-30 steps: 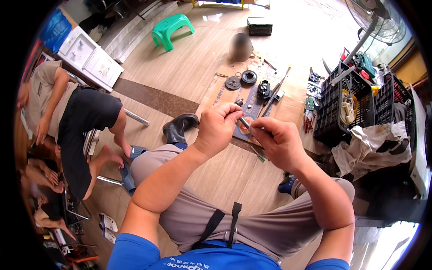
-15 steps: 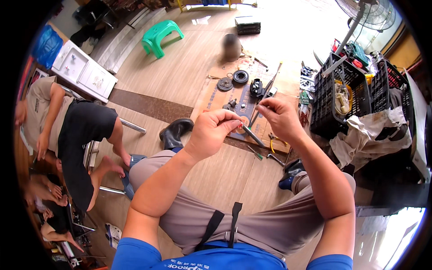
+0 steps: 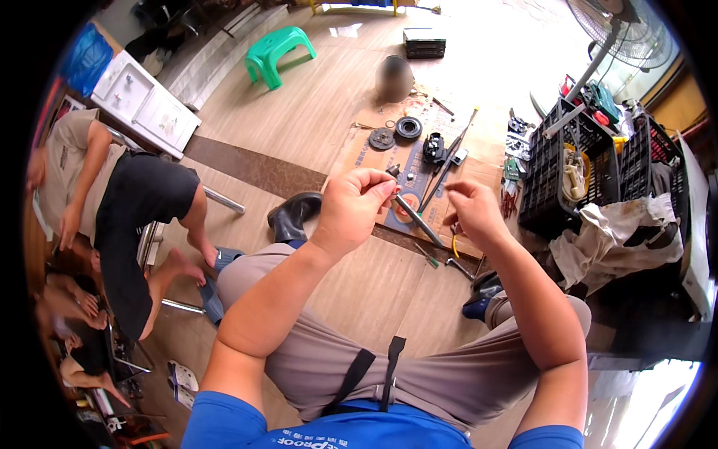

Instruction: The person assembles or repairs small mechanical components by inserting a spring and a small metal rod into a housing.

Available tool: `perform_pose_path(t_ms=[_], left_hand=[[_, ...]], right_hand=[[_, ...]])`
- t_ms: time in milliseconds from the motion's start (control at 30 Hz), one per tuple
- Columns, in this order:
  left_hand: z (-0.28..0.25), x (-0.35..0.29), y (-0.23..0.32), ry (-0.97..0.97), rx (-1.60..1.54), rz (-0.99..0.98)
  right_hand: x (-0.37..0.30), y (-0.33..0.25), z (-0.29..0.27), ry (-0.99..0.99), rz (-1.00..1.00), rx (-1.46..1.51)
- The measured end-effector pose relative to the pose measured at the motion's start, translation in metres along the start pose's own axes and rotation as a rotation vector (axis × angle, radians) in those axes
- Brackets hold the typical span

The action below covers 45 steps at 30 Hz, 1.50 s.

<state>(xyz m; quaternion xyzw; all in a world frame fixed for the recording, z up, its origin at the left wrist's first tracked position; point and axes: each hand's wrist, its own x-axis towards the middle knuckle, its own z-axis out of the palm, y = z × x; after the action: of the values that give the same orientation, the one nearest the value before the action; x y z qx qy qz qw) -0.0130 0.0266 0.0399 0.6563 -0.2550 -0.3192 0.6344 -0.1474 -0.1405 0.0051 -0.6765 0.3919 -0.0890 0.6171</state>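
Observation:
My left hand (image 3: 350,209) is closed, thumb and forefinger pinching a small part with a red bit (image 3: 396,190), mostly hidden by the fingertips. Just past those fingertips a grey rod (image 3: 420,221) slants down to the right; I cannot tell whether it is held or lies behind on the cardboard. To its right hovers my right hand (image 3: 476,213), empty, with curled fingers and the thumb apart from the forefinger. Beneath both hands is a cardboard sheet (image 3: 486,142) bearing a black ring-shaped part (image 3: 408,128), a round grey disc (image 3: 382,138) and a black block-like part (image 3: 434,147).
A green-handled screwdriver (image 3: 428,258) and a metal tool (image 3: 459,268) lie near the cardboard's near edge. Black crates (image 3: 550,183) stand at right with a cloth (image 3: 598,243) and a fan (image 3: 621,34). A green stool (image 3: 280,52) is beyond. People sit at left, one in black shorts (image 3: 146,213).
My right hand has dropped slightly, away from the left, and its thumb and forefinger have parted. My left hand keeps its pinch and has shifted slightly. The whole view has moved a little.

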Motion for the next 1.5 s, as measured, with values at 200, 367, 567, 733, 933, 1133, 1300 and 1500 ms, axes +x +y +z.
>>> perform_pose_path(t_ms=[200, 367, 567, 733, 933, 1133, 1300, 1500], left_hand=[[0.006, -0.005, 0.005, -0.02, 0.013, -0.015], [0.005, -0.002, -0.008, 0.023, 0.097, 0.1], [0.005, -0.002, -0.008, 0.025, 0.113, 0.059], [0.005, -0.002, -0.01, 0.021, 0.094, 0.052], [0.008, -0.005, -0.009, 0.014, 0.18, 0.118], [0.008, -0.005, -0.009, 0.009, 0.202, 0.108], [0.007, -0.004, -0.01, -0.016, 0.087, 0.008], [0.013, -0.01, -0.008, -0.011, 0.296, 0.167]], right_hand=[[-0.035, -0.029, 0.033, -0.172, -0.199, 0.468], [-0.033, -0.016, 0.048, -0.289, -0.138, 0.567], [-0.033, -0.008, 0.046, -0.179, -0.36, 0.133], [-0.036, -0.012, 0.043, -0.042, -0.591, -0.086], [-0.038, -0.019, 0.037, -0.045, -0.591, -0.149], [-0.04, -0.026, 0.031, -0.08, -0.596, -0.23], [-0.042, -0.029, 0.031, -0.07, -0.634, -0.22], [-0.032, -0.028, 0.025, -0.044, -0.63, -0.176]])
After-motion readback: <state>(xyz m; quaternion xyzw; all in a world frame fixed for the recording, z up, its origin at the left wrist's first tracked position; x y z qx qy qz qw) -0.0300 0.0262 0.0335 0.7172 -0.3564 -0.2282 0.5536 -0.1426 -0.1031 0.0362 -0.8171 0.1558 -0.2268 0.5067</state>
